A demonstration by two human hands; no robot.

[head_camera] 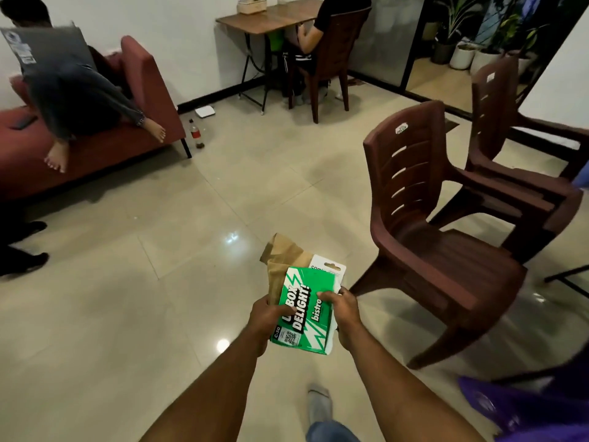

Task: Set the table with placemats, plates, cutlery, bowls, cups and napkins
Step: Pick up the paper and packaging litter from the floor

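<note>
Both your hands clasp a green packet (304, 309) low at frame centre: left hand (266, 320) on its left edge, right hand (342, 312) on its right, brown bag (283, 260) behind.

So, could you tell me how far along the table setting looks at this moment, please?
Nothing looks set yet. In hand: the left hand and right hand hold a green packet over a brown paper bag, above bare floor. All the laying is left.

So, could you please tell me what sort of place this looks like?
Probably a living room at home: a red sofa by the wall, brown plastic chairs on a tiled floor, and a small wooden table.
</note>
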